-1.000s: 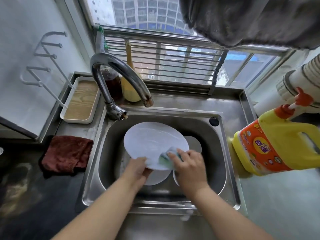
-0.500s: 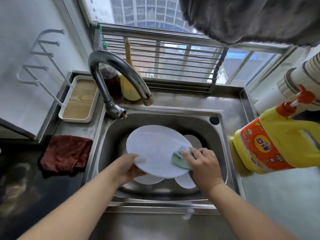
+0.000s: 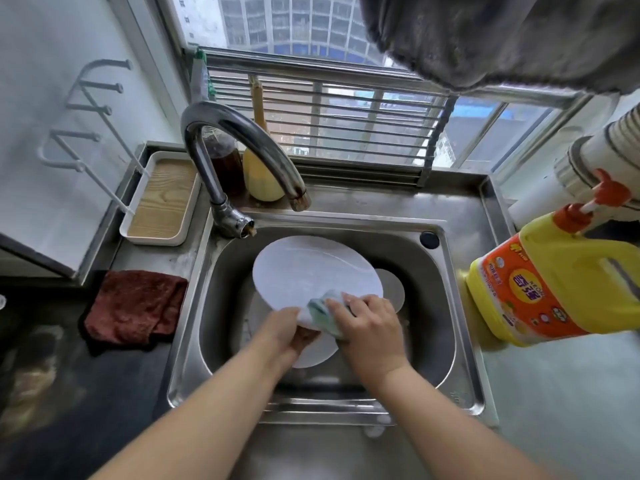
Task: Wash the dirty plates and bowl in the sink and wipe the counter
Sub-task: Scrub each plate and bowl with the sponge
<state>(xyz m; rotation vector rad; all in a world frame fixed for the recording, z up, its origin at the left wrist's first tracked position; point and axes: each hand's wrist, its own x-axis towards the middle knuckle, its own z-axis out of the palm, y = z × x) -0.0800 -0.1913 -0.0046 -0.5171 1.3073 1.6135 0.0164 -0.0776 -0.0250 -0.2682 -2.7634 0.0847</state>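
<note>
Over the steel sink I hold a white plate, tilted with its face up. My left hand grips the plate's near rim. My right hand presses a green and white sponge against that same near edge, right beside the left hand. Two more white dishes lie in the basin, one showing behind the plate at the right and one below my hands. The tap arches over the basin's back left with no water running.
A yellow detergent jug with an orange cap stands on the counter right of the sink. A dark red cloth lies on the left counter. Behind it sit a white tray with a wooden insert, a brown bottle and a yellow brush.
The sponge and my right hand slid from the plate's right edge back to its near edge. My left hand shifted right along the rim, and the plate tilted up toward the tap.
</note>
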